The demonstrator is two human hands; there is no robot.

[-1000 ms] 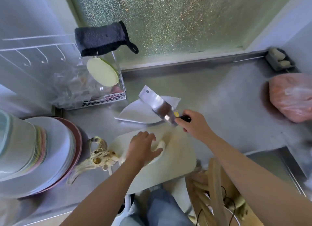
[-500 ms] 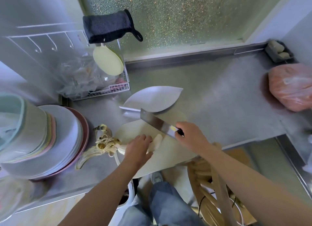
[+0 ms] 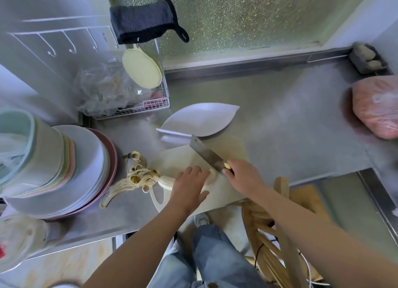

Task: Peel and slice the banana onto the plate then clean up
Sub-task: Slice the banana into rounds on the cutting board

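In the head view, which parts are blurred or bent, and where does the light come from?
Head view: daylight enters through the frosted window; the pink bag and plate stack at the edges are smeared; the counter's back rail tilts, probably wide-lens distortion; the cleaver stays fairly sharp.

Daylight enters through the frosted window (image 3: 247, 18) at the rear, whose textured glass sparkles with fine glare. The steel counter (image 3: 290, 120) carries a soft, hazy sheen, with only faint shadows beneath the leaf-shaped plate (image 3: 200, 120). Wide-angle distortion bends the wall rack (image 3: 53, 42) and stacked plates (image 3: 86, 169) near the left edge. The pink bag (image 3: 377, 107) at right appears smeared, perhaps from motion blur. The centre stays moderately sharp.
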